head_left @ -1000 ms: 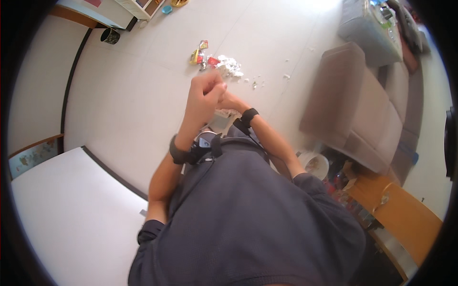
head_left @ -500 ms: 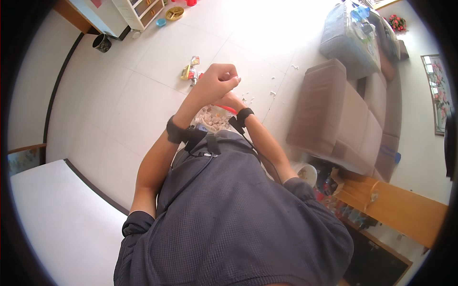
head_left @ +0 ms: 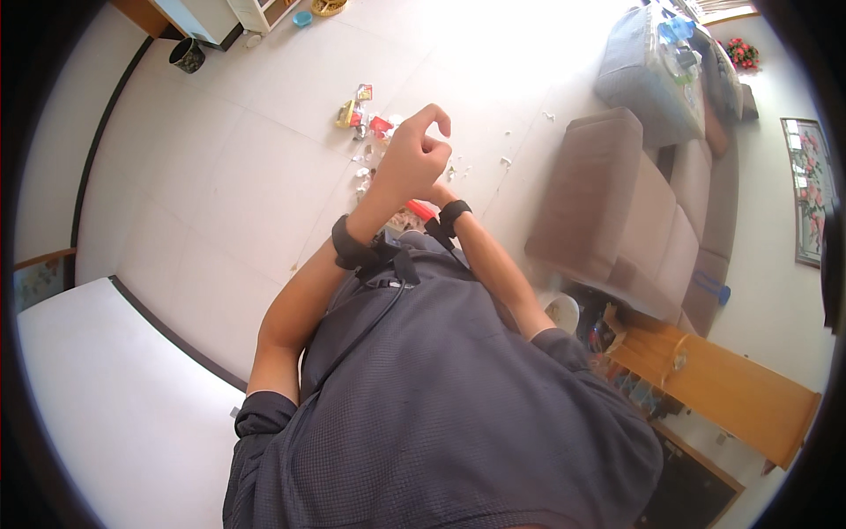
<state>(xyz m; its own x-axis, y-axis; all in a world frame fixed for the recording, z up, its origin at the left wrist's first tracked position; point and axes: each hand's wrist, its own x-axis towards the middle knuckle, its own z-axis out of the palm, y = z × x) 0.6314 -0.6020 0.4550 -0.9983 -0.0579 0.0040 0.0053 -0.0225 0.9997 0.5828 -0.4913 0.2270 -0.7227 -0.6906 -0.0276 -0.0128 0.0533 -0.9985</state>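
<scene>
My left hand (head_left: 412, 157) is raised over the floor in front of my body, the index finger bent like a hook and standing apart from the curled thumb. Nothing shows between its fingers. Lower and behind it, my right hand (head_left: 437, 196) is mostly covered, so its fingers cannot be seen. Right beside that hand is a red strip-like edge (head_left: 420, 210), perhaps part of a larger thing. Under it, a heap of pale brownish scraps (head_left: 407, 220) shows partly between my wrists and my shirt. Each wrist wears a black band.
Crumpled red and yellow wrappers (head_left: 354, 113) and white bits (head_left: 363, 174) lie on the tiled floor ahead. A brown sofa (head_left: 586, 194) stands to the right, near a wooden bench (head_left: 714, 375). A white surface (head_left: 123, 397) fills the lower left. A dark bin (head_left: 187, 55) stands far left.
My left hand has shifted slightly right and nearer, and its index finger has lifted away from the thumb. More wrappers and white bits show; the scrap heap is more covered.
</scene>
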